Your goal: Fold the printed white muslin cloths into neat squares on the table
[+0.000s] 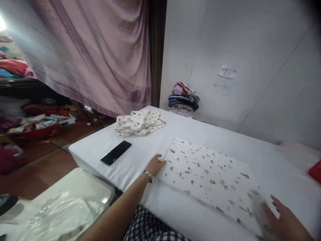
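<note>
A white cloth [200, 174] printed with small grey and olive motifs lies spread flat on the white-covered table. My left hand [155, 164], with a silver bracelet at its wrist, rests at the cloth's left edge, fingers stretched out. At the opposite edge is my right hand [286, 217], where the fabric beside it is smeared by motion. The fingers there are partly blurred, so I cannot tell if they grip the cloth. Farther back, a crumpled cream patterned cloth [140, 123] lies in a loose heap.
A black phone [116, 152] lies on the table's [90, 144] left part. Clear plastic bags [67, 214] sit on a white surface at lower left. Folded clothes [184, 97] are stacked by the wall. A pink curtain [112, 50] hangs behind; something red [315, 171] is at far right.
</note>
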The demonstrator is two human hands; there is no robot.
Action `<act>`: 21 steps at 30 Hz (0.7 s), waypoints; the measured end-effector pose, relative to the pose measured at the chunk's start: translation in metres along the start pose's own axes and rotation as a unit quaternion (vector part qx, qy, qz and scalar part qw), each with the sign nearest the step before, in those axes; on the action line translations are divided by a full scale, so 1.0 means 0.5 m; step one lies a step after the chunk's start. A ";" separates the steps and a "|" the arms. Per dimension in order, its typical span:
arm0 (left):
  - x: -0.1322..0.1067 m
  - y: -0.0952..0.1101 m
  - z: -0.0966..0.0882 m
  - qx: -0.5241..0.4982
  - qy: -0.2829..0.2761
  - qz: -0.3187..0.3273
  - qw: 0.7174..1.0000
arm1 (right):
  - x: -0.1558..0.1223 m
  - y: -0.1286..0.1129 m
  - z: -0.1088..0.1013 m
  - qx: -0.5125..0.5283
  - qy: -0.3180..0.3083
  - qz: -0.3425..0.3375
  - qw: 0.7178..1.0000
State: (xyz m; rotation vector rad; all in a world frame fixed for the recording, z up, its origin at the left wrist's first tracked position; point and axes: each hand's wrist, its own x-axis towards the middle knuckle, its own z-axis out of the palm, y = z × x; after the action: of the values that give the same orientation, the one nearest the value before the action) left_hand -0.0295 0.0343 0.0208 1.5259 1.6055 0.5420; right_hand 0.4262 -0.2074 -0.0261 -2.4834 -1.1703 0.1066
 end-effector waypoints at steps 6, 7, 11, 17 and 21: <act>0.033 0.035 0.018 -0.059 0.007 -0.004 0.998 | -0.020 -0.240 0.025 0.020 -0.040 -0.154 0.987; 0.038 0.036 0.020 -0.058 0.003 -0.002 0.998 | -0.021 -0.267 0.039 0.014 -0.047 -0.186 0.981; 0.050 0.021 0.025 -0.047 -0.018 0.007 0.999 | -0.020 -0.309 0.093 -0.041 -0.104 -0.259 0.960; 0.065 -0.001 0.029 -0.010 -0.019 0.055 0.998 | -0.017 -0.304 0.102 -0.053 -0.163 -0.247 0.954; 0.064 0.001 0.028 -0.017 -0.014 0.048 0.999 | 0.016 -0.307 0.075 -0.006 -0.165 -0.205 0.965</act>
State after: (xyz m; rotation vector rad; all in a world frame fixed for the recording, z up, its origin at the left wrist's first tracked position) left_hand -0.0154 0.0620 0.0048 1.5840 1.5007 0.5949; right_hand 0.3111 -0.1015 -0.0016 -2.2308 -1.8013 0.4104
